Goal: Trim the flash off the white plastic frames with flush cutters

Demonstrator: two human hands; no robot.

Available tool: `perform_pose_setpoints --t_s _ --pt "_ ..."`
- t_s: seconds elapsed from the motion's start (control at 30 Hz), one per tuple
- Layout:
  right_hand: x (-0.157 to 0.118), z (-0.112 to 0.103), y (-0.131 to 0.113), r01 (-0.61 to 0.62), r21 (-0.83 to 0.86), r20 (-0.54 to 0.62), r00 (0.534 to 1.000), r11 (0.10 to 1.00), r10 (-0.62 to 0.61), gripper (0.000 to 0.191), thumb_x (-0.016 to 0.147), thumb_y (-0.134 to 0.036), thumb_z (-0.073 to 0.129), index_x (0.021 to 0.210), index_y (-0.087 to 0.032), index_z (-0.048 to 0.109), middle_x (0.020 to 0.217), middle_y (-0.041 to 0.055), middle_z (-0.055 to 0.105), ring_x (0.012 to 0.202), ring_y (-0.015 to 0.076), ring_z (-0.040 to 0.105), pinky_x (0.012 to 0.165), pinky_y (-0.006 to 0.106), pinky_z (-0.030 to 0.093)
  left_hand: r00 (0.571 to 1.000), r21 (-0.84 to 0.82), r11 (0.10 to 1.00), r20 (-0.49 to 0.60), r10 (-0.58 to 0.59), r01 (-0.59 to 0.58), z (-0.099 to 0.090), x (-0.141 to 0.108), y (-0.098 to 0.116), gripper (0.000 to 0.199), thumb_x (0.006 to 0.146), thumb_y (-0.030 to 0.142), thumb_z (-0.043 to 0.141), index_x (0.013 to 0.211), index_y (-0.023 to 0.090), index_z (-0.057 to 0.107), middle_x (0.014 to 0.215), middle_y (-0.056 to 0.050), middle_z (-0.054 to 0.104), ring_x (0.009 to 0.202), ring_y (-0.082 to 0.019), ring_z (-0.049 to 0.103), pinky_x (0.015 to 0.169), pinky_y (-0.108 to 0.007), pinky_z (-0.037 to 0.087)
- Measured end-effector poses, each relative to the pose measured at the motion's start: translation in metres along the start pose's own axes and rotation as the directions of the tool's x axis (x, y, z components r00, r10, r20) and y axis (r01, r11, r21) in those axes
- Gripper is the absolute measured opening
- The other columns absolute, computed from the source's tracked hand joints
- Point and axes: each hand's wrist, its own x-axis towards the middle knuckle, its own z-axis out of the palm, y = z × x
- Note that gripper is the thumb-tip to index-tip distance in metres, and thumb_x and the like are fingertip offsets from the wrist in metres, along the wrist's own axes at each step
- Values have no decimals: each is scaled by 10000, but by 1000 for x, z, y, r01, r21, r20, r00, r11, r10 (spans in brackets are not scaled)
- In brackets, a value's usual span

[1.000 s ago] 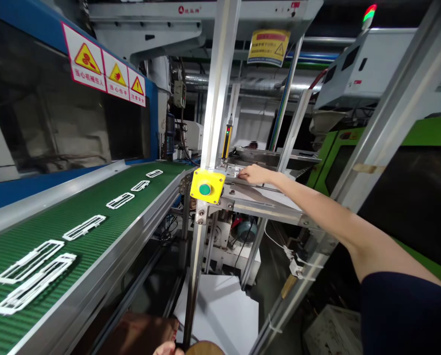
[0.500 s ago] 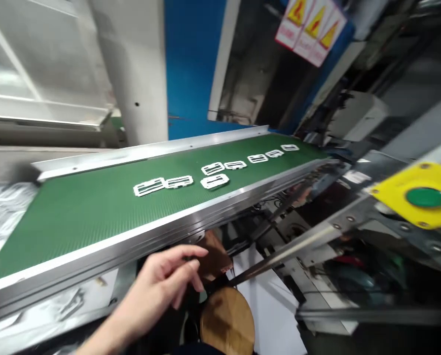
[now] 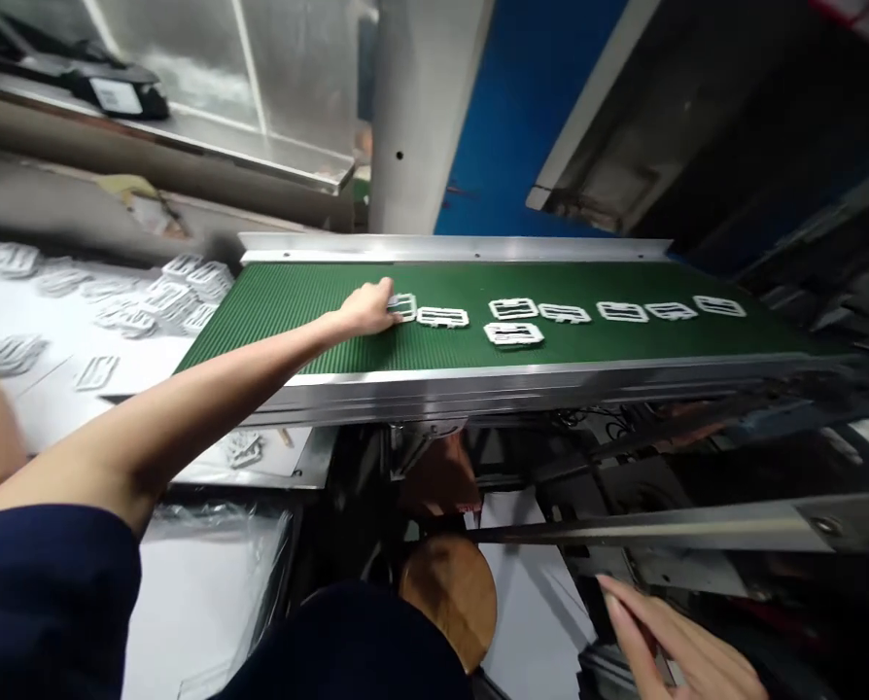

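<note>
My left hand (image 3: 368,307) reaches across the green conveyor belt (image 3: 295,292), its fingers closed on the left end of a white plastic frame (image 3: 406,307). The fingers hide part of that frame. Just right of it lies another white frame (image 3: 442,318). Farther right along the belt are several more, one of them, a lower frame (image 3: 513,334), nearer the front rail. At the lower right my right hand (image 3: 686,647) hangs off the belt, slightly blurred, thumb and fingertips drawn together with nothing visible in them.
Loose piles of white frames (image 3: 168,297) cover part of the white table (image 3: 48,389) at the left. A metal rail (image 3: 478,382) edges the belt. Below are a round wooden stool (image 3: 449,595) and a metal bar (image 3: 660,525). Blurred skin of a person shows at the left edge.
The view has swung left, bringing the table of frames in. My left hand has moved from below the belt onto it and taken hold of the leftmost frame. My right hand has come into view.
</note>
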Motion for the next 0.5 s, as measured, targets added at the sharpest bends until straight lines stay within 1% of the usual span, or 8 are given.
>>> perform_pose_setpoints --t_s 0.1,0.2,0.23,0.3,0.33,0.4,0.47,0.5 --pt "9 44 -10 -68 163 141 989 984 45 263 828 -130 571 1080 -186 622 888 33 704 733 138 670 673 217 525 990 -49 998 -135 -45 39 -16 -25 -14 300 779 217 567 1063 121 576 1006 -174 610 1017 -360 548 858 -468 413" --pt "33 106 -36 -223 342 390 917 913 78 224 887 -199 487 1059 -206 631 957 42 698 826 164 668 716 252 527 955 -389 921 -260 -143 32 -47 -79 -33 287 756 159 584 1034 91 561 870 -128 628 811 -282 622 774 -426 464" --pt "45 129 -48 -273 386 483 874 881 59 231 901 -234 464 1054 -212 636 985 44 695 874 178 661 759 274 523 940 -539 842 -286 -184 0 -56 -106 -39 355 758 138 578 1103 75 518 869 -111 626 743 -243 631 738 -399 476" --pt "75 179 -74 -328 450 629 776 831 -35 261 910 -305 443 1059 -221 640 1028 49 683 922 201 646 814 316 508 874 -748 655 -383 -299 -104 -66 -170 -50 470 785 54 478 1248 70 395 842 -56 611 654 -164 620 687 -336 471" --pt "92 203 -88 -355 448 684 727 821 -59 270 902 -342 455 1053 -223 644 1029 52 682 915 209 645 815 326 505 877 -821 560 -345 -334 -110 -65 -204 -54 516 818 26 410 1323 94 325 845 -27 600 699 -148 623 705 -303 449" --pt "129 251 -117 -339 452 719 686 825 -112 323 875 -381 500 1133 -218 607 1121 65 645 984 222 620 863 334 484 842 -936 342 -251 -478 -84 -50 -271 -62 655 781 43 519 1369 226 297 766 4 630 590 -145 610 575 -233 472" --pt "165 294 -144 -314 437 742 655 843 -141 391 864 -369 524 1206 -183 558 1260 103 555 1145 254 530 952 355 424 774 -999 53 -27 -633 8 -22 -325 -68 504 812 110 544 1290 216 428 787 -38 651 604 -169 622 543 -227 500" --pt "182 313 -157 -305 421 758 636 854 -146 425 860 -361 536 1232 -157 535 1300 133 515 1192 276 487 978 374 396 719 -998 -64 41 -693 -4 -6 -347 -69 402 846 151 517 1244 186 475 796 -64 655 621 -183 631 556 -247 520"
